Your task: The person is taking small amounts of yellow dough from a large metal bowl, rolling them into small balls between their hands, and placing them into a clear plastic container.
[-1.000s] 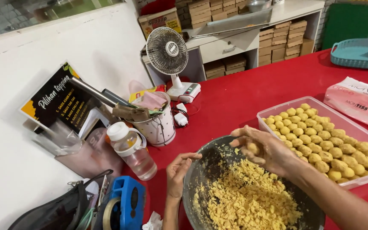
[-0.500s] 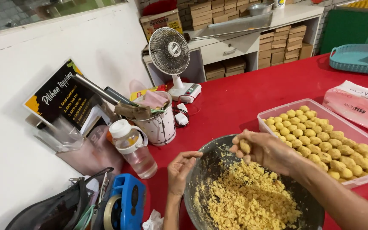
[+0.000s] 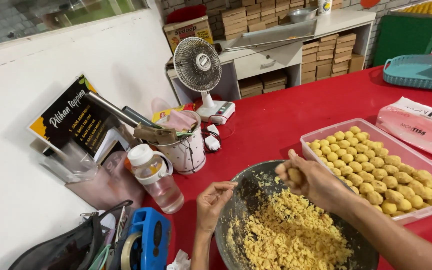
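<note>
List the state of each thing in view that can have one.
Right hand: fingers closed around a dough ball, above the bowl.
Left hand: empty, fingers curled, at the bowl's rim.
Bowl: partly filled with yellow crumbly dough.
Tray: nearly full of rolled balls, uncovered.
Bottle: upright, capped.
Fan: upright; whether it is running cannot be told.

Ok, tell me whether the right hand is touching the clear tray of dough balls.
Apart. The head view shows the right hand holding a dough ball over the metal bowl, with red table visible between it and the clear tray.
</note>
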